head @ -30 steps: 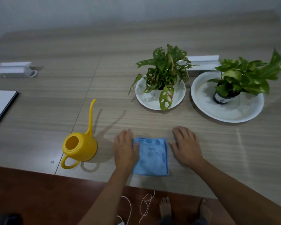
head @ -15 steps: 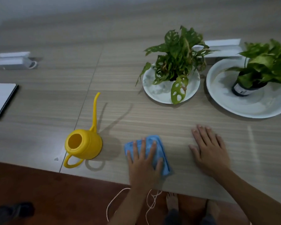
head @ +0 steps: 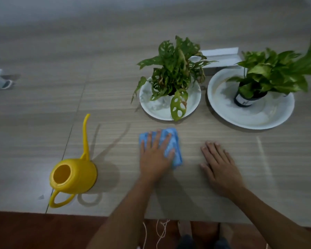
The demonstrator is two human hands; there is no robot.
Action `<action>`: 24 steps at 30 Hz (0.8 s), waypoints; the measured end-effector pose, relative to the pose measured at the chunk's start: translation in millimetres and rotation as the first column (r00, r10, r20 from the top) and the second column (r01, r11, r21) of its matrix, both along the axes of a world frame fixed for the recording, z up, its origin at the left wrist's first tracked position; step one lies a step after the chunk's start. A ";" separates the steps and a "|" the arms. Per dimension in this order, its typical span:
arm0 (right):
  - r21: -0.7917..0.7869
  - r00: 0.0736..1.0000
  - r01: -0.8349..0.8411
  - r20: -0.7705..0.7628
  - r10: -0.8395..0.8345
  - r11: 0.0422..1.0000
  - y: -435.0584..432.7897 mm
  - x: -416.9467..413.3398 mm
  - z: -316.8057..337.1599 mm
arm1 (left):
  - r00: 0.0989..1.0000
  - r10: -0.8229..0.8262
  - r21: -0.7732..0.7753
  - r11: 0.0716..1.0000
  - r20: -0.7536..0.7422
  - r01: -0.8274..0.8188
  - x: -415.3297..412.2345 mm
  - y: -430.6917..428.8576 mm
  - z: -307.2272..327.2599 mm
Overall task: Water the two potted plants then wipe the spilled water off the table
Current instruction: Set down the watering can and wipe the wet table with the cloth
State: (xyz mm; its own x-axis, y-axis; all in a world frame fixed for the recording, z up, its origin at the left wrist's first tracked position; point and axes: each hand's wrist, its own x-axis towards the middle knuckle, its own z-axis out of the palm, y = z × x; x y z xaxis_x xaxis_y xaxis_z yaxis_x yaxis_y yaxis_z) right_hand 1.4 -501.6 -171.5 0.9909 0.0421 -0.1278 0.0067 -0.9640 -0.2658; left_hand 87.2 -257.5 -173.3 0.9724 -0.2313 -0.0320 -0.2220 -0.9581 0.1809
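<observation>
The left hand point(head: 155, 158) lies flat, fingers spread, pressing the blue cloth point(head: 171, 146) onto the table point(head: 115, 72) just before the two potted plants point(head: 174, 69). The right hand point(head: 218, 164) rests flat, palm down, holding nothing. The yellow watering can point(head: 74, 174) stands upright at left.

cloth point(head: 171, 146) before plants, watering can point(head: 74, 175) left

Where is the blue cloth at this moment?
In the head view, the blue cloth lies flat on the table under the left hand, just before the smaller white plate.
</observation>
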 end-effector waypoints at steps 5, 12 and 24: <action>-0.017 0.955 0.294 0.033 -0.294 0.956 -83.9 -42.1 13.6 | 0.923 0.376 -0.045 0.927 0.078 -0.373 -27.2 32.1 -1.5; -0.124 0.937 0.347 0.001 -0.350 0.929 -127.8 -55.8 1.4 | 0.966 -0.257 -0.064 0.964 0.001 0.257 -31.9 -124.9 -4.0; -0.072 0.942 0.337 0.022 -0.336 0.939 -130.7 -59.0 2.4 | 0.987 -0.155 -0.064 0.985 0.044 0.158 -50.6 -177.2 -7.9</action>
State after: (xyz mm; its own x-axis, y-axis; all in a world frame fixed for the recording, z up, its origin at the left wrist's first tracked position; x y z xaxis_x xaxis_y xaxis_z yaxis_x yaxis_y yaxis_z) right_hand -57.6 -632.4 -169.1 0.9467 -0.3031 -0.1089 -0.3194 -0.9273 -0.1952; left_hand 36.6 -434.7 -181.1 0.9242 -0.3809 0.0261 -0.3762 -0.8970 0.2322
